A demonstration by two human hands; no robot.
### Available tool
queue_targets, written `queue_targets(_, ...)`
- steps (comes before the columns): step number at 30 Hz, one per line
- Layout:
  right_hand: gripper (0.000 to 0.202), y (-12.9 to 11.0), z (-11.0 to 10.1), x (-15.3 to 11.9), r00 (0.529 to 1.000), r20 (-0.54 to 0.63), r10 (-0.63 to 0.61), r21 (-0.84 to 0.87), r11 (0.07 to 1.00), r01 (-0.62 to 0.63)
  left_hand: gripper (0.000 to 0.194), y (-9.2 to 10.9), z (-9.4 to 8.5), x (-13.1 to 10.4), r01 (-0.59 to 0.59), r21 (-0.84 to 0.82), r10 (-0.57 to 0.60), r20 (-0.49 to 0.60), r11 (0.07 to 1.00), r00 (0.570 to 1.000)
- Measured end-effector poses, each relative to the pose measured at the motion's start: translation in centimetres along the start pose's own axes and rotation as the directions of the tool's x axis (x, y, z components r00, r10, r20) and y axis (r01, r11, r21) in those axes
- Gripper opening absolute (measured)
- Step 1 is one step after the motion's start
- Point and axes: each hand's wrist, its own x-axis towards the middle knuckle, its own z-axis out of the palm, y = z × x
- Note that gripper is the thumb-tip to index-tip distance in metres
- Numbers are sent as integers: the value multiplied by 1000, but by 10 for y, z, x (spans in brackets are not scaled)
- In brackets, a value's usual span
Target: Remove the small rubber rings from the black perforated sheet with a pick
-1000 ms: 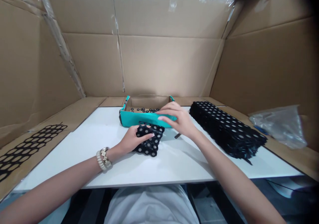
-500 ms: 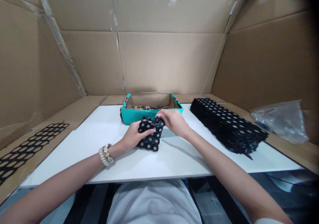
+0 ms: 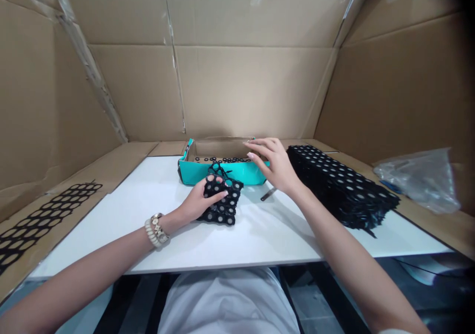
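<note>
A small black sheet of rubber-like rings with pale round centres (image 3: 224, 207) is held in my left hand (image 3: 198, 199), its thumb across the top. A few opened rings stand up at the sheet's far edge. My right hand (image 3: 272, 163) is raised at the right end of the teal cardboard box (image 3: 218, 174), fingers spread, and nothing shows in it. Inside the box lie several loose black rings (image 3: 237, 160). Under my right hand, a thin dark metal strip (image 3: 267, 194) lies on the white table (image 3: 174, 250), partly covered.
A thick stack of black ring sheets (image 3: 345, 183) stands on the right of the table. Beyond it lies a clear plastic bag (image 3: 421, 178). On the left, an emptied black ring lattice (image 3: 50, 215) rests on cardboard. Tall cardboard walls (image 3: 256, 86) enclose the back and sides.
My right hand has let go of the sheet's far edge, moved up and right to the box, and opened. The metal strip has come into view. My left hand still holds the sheet.
</note>
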Motion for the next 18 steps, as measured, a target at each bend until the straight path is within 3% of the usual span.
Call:
queue_targets(3, 27, -15, -2, -2, 986, 144, -88, 233, 971, 52, 44, 3, 2, -1, -11, -34, 11, -9, 999, 1000)
queue_targets(6, 33, -21, 2, -4, 942, 301, -148, 329, 943, 43, 47, 7, 3, -2, -40, -66, 39, -13, 997, 999)
queue_targets(12, 32, -18, 13, -8, 923, 355, -149, 320, 947, 30, 48, 4, 3, -1, -85, -86, 84, -18, 993, 996)
queue_targets(18, 25, -19, 13, -8, 878, 427, -217, 377, 925, 46, 51, 4, 1, -1, -104, 16, 105, -31, 994, 994)
